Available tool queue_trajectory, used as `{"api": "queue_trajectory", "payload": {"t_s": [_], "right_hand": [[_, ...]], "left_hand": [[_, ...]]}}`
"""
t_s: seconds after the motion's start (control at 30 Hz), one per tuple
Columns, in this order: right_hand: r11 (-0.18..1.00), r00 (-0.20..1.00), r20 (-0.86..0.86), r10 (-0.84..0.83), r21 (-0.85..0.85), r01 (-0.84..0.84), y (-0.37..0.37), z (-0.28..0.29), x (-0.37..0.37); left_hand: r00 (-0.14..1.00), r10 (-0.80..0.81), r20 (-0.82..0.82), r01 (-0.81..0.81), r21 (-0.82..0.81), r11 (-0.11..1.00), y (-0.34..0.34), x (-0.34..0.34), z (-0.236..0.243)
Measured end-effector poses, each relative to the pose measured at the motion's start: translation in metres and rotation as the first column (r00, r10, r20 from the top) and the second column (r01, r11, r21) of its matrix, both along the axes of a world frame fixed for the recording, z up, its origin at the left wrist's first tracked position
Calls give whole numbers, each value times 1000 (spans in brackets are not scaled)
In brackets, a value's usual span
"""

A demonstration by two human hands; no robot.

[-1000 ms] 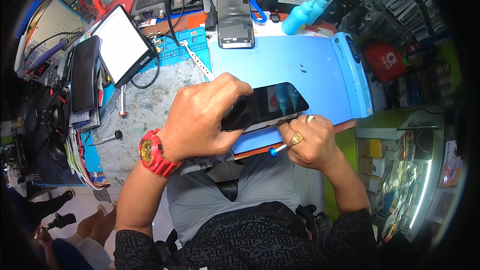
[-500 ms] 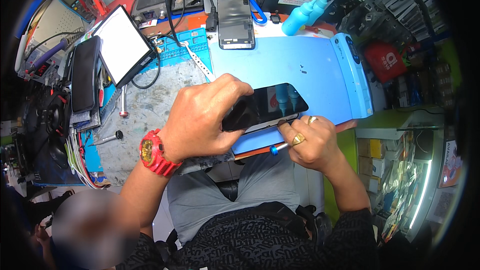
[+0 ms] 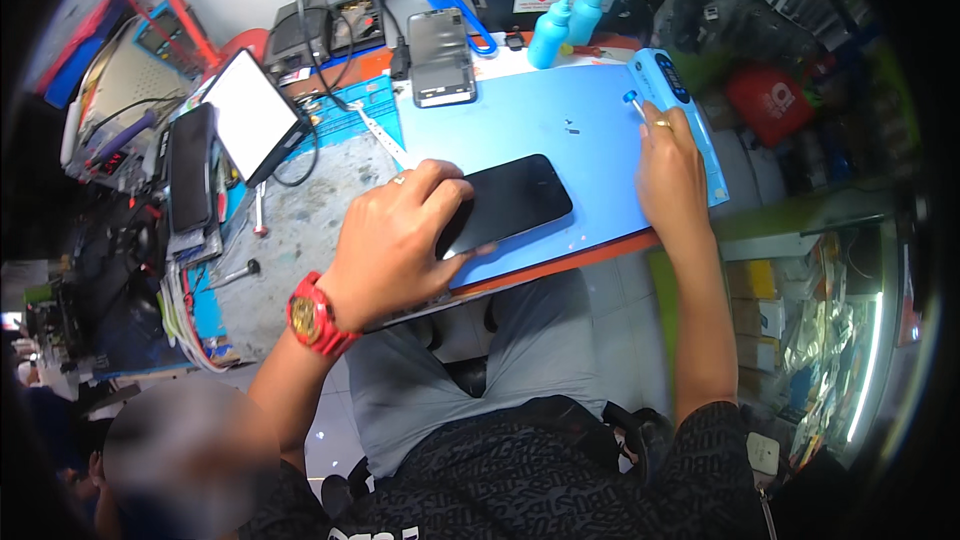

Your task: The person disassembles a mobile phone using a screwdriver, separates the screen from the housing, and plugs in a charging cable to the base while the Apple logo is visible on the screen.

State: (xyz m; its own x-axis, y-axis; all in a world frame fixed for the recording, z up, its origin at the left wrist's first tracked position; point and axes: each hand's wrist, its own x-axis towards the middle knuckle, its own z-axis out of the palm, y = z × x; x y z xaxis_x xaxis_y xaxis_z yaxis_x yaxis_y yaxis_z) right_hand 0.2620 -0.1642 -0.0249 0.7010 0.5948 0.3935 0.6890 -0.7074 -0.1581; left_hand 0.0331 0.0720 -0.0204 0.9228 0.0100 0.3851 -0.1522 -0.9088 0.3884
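Note:
A black smartphone lies on the blue work mat, its glossy screen facing up. My left hand grips the phone's left end, fingers on the far edge and thumb on the near edge. At the mat's right end, my right hand is closed around a small screwdriver. Its blue end cap and a bit of silver shaft stick out above my fingers; the tip is hidden. Tiny dark screws or parts lie on the mat beyond the phone.
A detached phone screen lies at the back, with two light-blue bottles to its right. A blue control panel edges the mat's right side. Leftward are a lit white panel, another phone and loose screwdrivers.
My right hand has left the phone's near edge with the screwdriver and moved right and away, to the control panel. The phone now lies flat on the mat, still under my left hand.

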Motion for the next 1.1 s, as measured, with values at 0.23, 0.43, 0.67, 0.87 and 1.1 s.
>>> {"api": "queue_trajectory", "payload": {"t_s": [0.23,0.43,0.67,0.87,1.1], "right_hand": [[999,990,142,24,25,-28,6,-28,33],[991,992,120,-50,-115,64,5,-40,42],[991,971,228,74,89,-96,-20,-34,-5],[875,967,-52,250,440,-203,-26,-21,-104],[729,776,-470,421,684,19,-12,-49,-167]], "left_hand": [[996,35,-80,-40,-66,997,-1,-11,-1],[993,83,-81,-85,-23,996,-7,-16,-10],[988,107,-113,-101,56,993,-16,-3,-10],[952,87,-294,-55,116,992,-4,12,10],[913,100,-395,-55,124,991,-7,25,17]]}}
